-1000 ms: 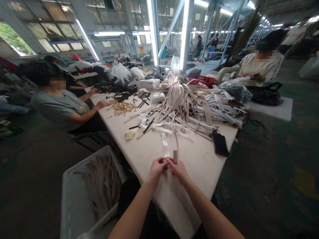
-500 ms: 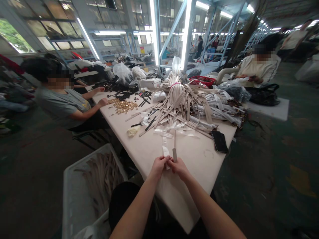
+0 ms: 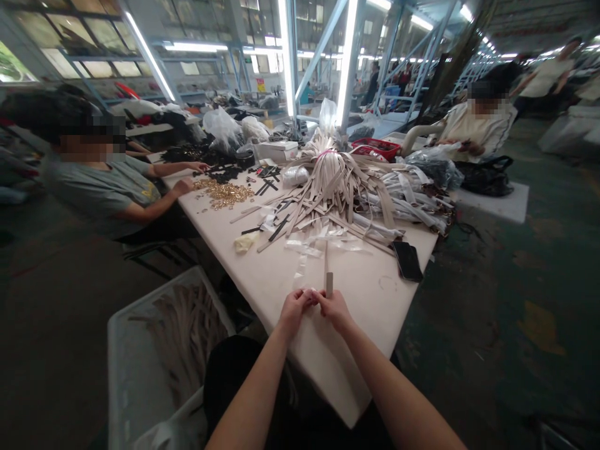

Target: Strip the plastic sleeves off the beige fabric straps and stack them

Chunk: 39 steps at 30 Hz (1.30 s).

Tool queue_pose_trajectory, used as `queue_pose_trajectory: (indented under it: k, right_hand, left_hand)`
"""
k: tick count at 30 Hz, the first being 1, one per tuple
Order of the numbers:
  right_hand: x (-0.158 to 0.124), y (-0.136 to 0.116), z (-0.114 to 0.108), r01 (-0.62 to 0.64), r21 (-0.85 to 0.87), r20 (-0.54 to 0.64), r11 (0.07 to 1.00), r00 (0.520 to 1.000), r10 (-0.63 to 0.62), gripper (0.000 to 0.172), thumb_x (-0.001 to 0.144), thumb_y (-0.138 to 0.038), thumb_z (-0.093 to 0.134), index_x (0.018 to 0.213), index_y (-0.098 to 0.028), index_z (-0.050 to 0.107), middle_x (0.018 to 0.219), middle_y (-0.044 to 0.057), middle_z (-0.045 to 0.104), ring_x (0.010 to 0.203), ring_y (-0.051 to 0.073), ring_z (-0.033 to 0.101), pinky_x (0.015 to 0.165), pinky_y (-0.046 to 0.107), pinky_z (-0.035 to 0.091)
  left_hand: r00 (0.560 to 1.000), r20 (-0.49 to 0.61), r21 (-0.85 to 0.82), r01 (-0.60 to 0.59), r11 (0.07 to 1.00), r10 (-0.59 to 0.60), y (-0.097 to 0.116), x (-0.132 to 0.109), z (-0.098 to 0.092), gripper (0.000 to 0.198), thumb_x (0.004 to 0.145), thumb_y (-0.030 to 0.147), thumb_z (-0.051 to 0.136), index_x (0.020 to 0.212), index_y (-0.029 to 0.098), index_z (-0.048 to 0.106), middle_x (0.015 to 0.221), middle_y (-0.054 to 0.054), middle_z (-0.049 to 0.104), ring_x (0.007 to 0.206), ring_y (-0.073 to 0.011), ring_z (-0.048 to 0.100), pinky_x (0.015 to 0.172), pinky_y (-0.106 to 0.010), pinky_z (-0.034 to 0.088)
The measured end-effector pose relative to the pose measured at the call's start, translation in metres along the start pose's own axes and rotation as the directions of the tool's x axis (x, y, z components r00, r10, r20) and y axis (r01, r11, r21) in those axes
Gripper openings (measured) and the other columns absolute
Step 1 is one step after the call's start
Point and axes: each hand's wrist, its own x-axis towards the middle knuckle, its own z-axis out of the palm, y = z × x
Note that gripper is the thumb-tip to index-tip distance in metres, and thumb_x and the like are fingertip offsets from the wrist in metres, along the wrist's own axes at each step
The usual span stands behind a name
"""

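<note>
No lettering can be read anywhere in this view; a small yellow sign on a far post in the workshop shows marks, but it is too small and distant to read.

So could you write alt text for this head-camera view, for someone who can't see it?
Two bare hands, left and right, pinch a narrow strap over a long white worktable heaped with beige straps. Gold metal fittings lie near a seated co-worker's hand, and a white bin of straps stands on the floor.
</note>
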Motion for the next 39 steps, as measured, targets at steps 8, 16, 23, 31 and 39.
queue_pose_trajectory:
  k: [8, 16, 23, 31, 39]
  right_hand:
    - [0.024, -0.002, -0.003, -0.085, 0.097, 0.053, 0.992, 0.995, 0.08, 0.05, 0.083, -0.065, 0.055, 0.083, -0.016, 0.061, 0.051, -0.003, 0.057, 0.031, 0.008, 0.04, 0.033, 0.02, 0.032]
    - [0.011, 0.005, -0.007, 0.011, 0.115, 0.186, 0.993, 0.982, -0.032, 0.041, 0.088, -0.061, 0.049, 0.085, -0.019, 0.052, 0.059, -0.004, 0.062, 0.03, 0.008, 0.046, 0.03, 0.019, 0.035]
    - [0.006, 0.005, 0.0, 0.101, -0.046, 0.124, 0.994, 0.988, -0.094, 0.043, 0.091, -0.058, 0.046, 0.077, -0.018, 0.058, 0.053, -0.004, 0.057, 0.03, 0.009, 0.048, 0.03, 0.018, 0.034]
    - [0.017, 0.005, 0.003, 0.047, -0.122, 0.187, 0.991, 0.982, -0.023, 0.046, 0.089, -0.06, 0.047, 0.074, -0.018, 0.059, 0.05, -0.004, 0.057, 0.029, 0.01, 0.047, 0.03, 0.02, 0.035]
    - [-0.006, -0.014, 0.003, 0.194, -0.189, 0.191, 0.963, 0.969, -0.158, 0.04, 0.094, -0.051, 0.049, 0.08, -0.017, 0.064, 0.062, 0.002, 0.068, 0.048, 0.012, 0.061, 0.051, 0.022, 0.048]
  left_hand:
    - [0.994, -0.11, -0.15, -0.031, 0.988, 0.014, 0.004, 0.028, -0.002, 0.032, 0.063, 0.032, 0.088, 0.08, 0.011, 0.072, 0.083, -0.009, 0.073, 0.081, -0.0213, 0.07, 0.087, -0.038, 0.054]
    - [0.96, -0.278, -0.311, -0.125, 0.942, 0.035, 0.001, 0.049, -0.004, 0.029, 0.067, 0.029, 0.086, 0.081, 0.012, 0.067, 0.079, -0.008, 0.071, 0.075, -0.0168, 0.068, 0.084, -0.036, 0.054]
    - [0.939, -0.329, -0.246, -0.189, 0.951, 0.101, -0.006, 0.052, 0.002, 0.033, 0.064, 0.032, 0.088, 0.076, 0.012, 0.065, 0.077, -0.007, 0.07, 0.072, -0.0149, 0.066, 0.075, -0.029, 0.053]
    - [0.987, -0.149, -0.11, -0.074, 0.991, 0.058, 0.0, 0.037, 0.005, 0.033, 0.066, 0.036, 0.086, 0.08, 0.011, 0.07, 0.074, -0.008, 0.071, 0.056, -0.0125, 0.06, 0.053, -0.024, 0.046]
    - [0.988, -0.154, -0.157, -0.037, 0.987, 0.012, 0.032, 0.018, 0.0, 0.033, 0.068, 0.035, 0.085, 0.088, 0.012, 0.072, 0.1, -0.015, 0.073, 0.08, -0.0194, 0.068, 0.071, -0.03, 0.053]
